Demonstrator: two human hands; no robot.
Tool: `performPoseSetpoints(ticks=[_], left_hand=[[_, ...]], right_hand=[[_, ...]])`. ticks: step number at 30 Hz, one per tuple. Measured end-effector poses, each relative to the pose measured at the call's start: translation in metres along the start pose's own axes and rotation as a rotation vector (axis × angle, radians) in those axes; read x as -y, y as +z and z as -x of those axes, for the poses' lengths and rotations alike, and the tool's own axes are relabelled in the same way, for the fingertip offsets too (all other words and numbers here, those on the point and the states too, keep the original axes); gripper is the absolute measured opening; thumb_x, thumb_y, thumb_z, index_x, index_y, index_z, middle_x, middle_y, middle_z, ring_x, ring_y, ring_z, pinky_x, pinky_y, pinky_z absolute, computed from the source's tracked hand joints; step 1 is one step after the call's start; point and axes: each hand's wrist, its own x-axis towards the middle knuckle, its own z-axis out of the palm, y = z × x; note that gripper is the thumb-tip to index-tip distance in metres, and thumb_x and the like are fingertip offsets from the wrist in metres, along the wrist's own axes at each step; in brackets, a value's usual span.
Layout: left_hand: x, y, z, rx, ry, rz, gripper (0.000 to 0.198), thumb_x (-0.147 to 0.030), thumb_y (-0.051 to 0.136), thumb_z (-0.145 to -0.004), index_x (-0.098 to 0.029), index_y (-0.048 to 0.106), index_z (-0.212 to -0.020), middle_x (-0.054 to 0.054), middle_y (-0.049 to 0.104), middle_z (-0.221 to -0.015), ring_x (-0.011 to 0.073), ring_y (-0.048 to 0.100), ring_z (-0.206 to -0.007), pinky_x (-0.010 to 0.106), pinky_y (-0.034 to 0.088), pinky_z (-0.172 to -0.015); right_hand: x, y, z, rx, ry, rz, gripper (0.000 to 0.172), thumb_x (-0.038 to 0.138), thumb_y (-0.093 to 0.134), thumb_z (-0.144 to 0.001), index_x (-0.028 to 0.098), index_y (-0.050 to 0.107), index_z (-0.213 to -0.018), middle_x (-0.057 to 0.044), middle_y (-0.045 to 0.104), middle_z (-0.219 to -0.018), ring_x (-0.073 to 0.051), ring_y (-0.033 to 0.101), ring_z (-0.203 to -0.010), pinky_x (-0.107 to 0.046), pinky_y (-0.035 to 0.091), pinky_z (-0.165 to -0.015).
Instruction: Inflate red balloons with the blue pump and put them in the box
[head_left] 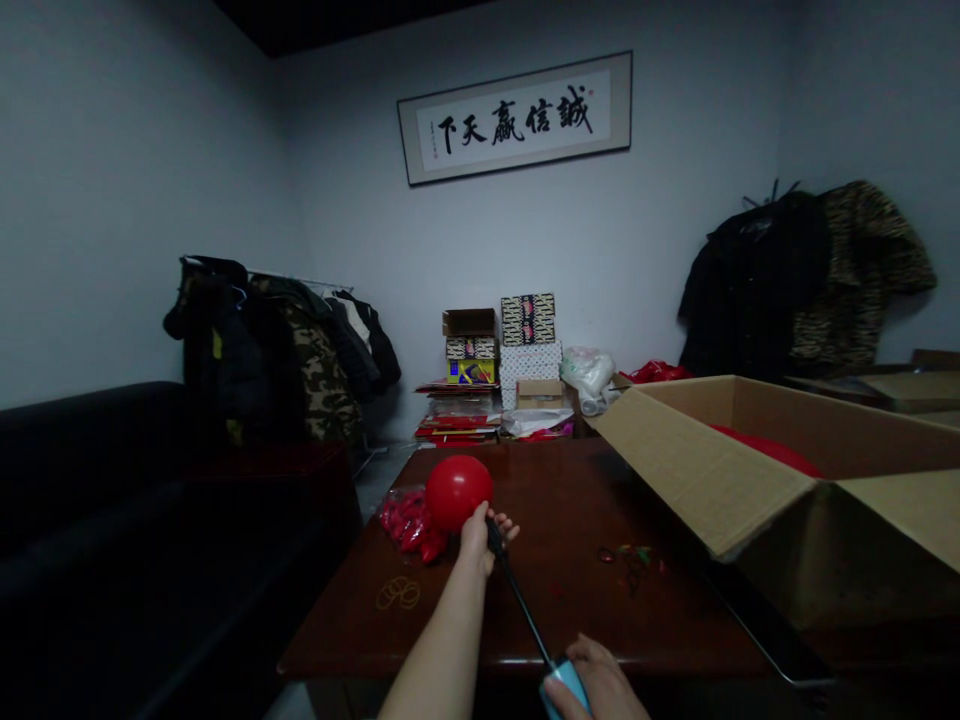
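Observation:
My left hand (pixel 480 537) is stretched out over the dark wooden table (pixel 570 500), its fingers pinched round the neck of a partly inflated red balloon (pixel 457 490) and the tip of a thin black pump rod (pixel 517 590). The rod runs back towards me to a light blue pump handle (pixel 566 685). My right hand (pixel 596 680) is wrapped round that handle at the bottom edge of the view.
A clear bag of red balloons (pixel 401 520) lies left of the inflated one, with rubber bands (pixel 399 593) nearer me. A large open cardboard box (pixel 787 470) with red balloons inside fills the right. Stacked boxes (pixel 529 345) stand at the far end; coats hang on both sides.

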Motion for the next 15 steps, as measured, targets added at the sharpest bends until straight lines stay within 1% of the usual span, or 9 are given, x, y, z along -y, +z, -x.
performPoseSetpoints(ticks=[3,6,8,11,13,15], left_hand=[[-0.002,0.008,0.006,0.041,-0.018,-0.005,0.023,-0.028,0.048,-0.088,-0.018,0.044,-0.068,0.007,0.064,-0.062,0.0208,0.068,-0.061,0.044,0.055,-0.074],[0.001,0.014,0.014,0.079,-0.030,-0.021,0.024,-0.027,0.048,-0.087,-0.018,0.042,-0.066,0.007,0.064,-0.062,0.0258,0.071,-0.071,0.043,0.053,-0.073],[0.007,0.018,0.019,0.089,-0.041,-0.041,0.025,-0.028,0.048,-0.087,-0.018,0.040,-0.066,0.005,0.063,-0.060,0.0265,0.071,-0.072,0.040,0.053,-0.070],[0.019,0.020,0.023,0.108,-0.068,-0.083,0.026,-0.031,0.048,-0.088,-0.019,0.040,-0.066,0.005,0.064,-0.061,0.0263,0.071,-0.072,0.033,0.051,-0.064],[0.027,0.019,0.023,0.126,-0.091,-0.107,0.026,-0.033,0.048,-0.087,-0.019,0.040,-0.066,0.005,0.064,-0.061,0.0258,0.071,-0.070,0.030,0.049,-0.060],[0.032,0.019,0.022,0.133,-0.105,-0.122,0.026,-0.033,0.048,-0.087,-0.019,0.041,-0.066,0.003,0.063,-0.058,0.0249,0.070,-0.065,0.030,0.048,-0.058]], right_hand=[[0.005,-0.009,-0.001,0.015,-0.028,-0.052,0.059,0.059,0.035,-0.088,0.012,0.067,-0.106,-0.015,0.059,-0.122,-0.027,0.046,-0.123,-0.030,0.027,-0.106],[0.014,-0.018,-0.009,-0.003,0.007,-0.072,0.062,0.057,0.034,-0.089,0.008,0.063,-0.112,-0.017,0.058,-0.122,-0.027,0.048,-0.120,-0.030,0.029,-0.105],[0.022,-0.022,-0.017,-0.029,0.034,-0.081,0.061,0.056,0.034,-0.089,0.006,0.063,-0.111,-0.018,0.059,-0.118,-0.026,0.051,-0.115,-0.030,0.032,-0.102],[0.030,-0.026,-0.036,-0.058,0.039,-0.085,0.057,0.054,0.032,-0.091,0.009,0.065,-0.103,-0.015,0.062,-0.110,-0.024,0.056,-0.106,-0.028,0.035,-0.096],[0.032,-0.026,-0.050,-0.075,0.044,-0.073,0.055,0.053,0.033,-0.091,0.010,0.066,-0.099,-0.015,0.062,-0.109,-0.024,0.055,-0.105,-0.029,0.035,-0.096],[0.033,-0.026,-0.063,-0.091,0.061,-0.052,0.055,0.053,0.034,-0.091,0.009,0.066,-0.098,-0.016,0.061,-0.110,-0.026,0.054,-0.107,-0.031,0.035,-0.097]])
